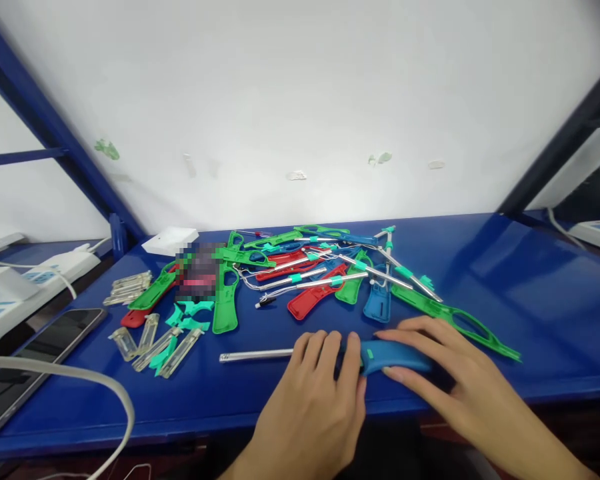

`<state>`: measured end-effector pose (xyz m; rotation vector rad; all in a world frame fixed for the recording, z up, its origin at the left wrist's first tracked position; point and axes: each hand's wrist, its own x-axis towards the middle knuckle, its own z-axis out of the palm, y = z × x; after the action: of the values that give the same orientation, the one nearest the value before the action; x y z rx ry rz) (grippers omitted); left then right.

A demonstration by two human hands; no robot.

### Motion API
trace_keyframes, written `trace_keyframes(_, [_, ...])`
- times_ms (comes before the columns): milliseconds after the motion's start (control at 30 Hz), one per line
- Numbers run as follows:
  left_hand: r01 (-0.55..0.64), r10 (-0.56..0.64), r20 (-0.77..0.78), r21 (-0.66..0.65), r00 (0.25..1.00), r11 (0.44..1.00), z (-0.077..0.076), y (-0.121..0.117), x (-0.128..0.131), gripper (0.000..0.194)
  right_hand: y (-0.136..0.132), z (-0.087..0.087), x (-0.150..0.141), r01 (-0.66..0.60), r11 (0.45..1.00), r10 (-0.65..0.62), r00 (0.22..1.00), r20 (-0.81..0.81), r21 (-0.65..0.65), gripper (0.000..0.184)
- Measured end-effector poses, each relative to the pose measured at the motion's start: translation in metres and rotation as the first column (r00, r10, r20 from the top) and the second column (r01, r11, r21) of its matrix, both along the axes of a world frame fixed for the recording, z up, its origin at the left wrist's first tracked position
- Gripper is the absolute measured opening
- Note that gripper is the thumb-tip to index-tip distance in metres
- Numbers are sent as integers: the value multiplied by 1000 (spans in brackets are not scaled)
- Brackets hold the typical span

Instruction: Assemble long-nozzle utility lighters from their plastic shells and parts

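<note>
A blue-handled tool (pixel 390 355) with a metal rod (pixel 255 356) lies along the near edge of the blue table (pixel 530 293). My left hand (pixel 313 393) rests on its middle, fingers curled over where rod meets handle. My right hand (pixel 445 363) covers the blue handle from the right, fingers and thumb wrapped loosely round it. The rod sticks out to the left of my left hand.
A pile of green, red and blue handled tools (pixel 310 267) with metal rods lies behind. Clear plastic pieces (pixel 153 340) and teal clips (pixel 187 315) sit at the left. A phone (pixel 30 360), a white cable (pixel 80 380) and a white box (pixel 170 240) are further left.
</note>
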<state>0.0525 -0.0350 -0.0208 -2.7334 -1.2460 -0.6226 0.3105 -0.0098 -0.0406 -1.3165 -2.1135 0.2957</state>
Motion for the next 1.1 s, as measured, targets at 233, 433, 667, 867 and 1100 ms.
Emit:
trace_keyframes(233, [-40,41,23,-29,999,999,4,-2,-2,52,4,-16,7,6,988,-5,1000,-9,155,34])
trace_keyframes(433, [-58,52,118,54,992,997,-1,-3,-1,50,9,-47,20,19,993,-26,998,56,120,41])
trace_keyframes(667, [-389,327,310,165,893,906,18,14,-56,29,6,-20,19,13,988,-6,999,-47,156,33])
trace_keyframes(867, [-548,546,60,47,836,835,19,49,-91,14,54,58,-38,-274,890,172,942,288,364,24])
trace_keyframes(1100, [-563,562,-27,-21,827,826,15,59,-88,23,127,60,-90,-448,857,248,792,558,254,23])
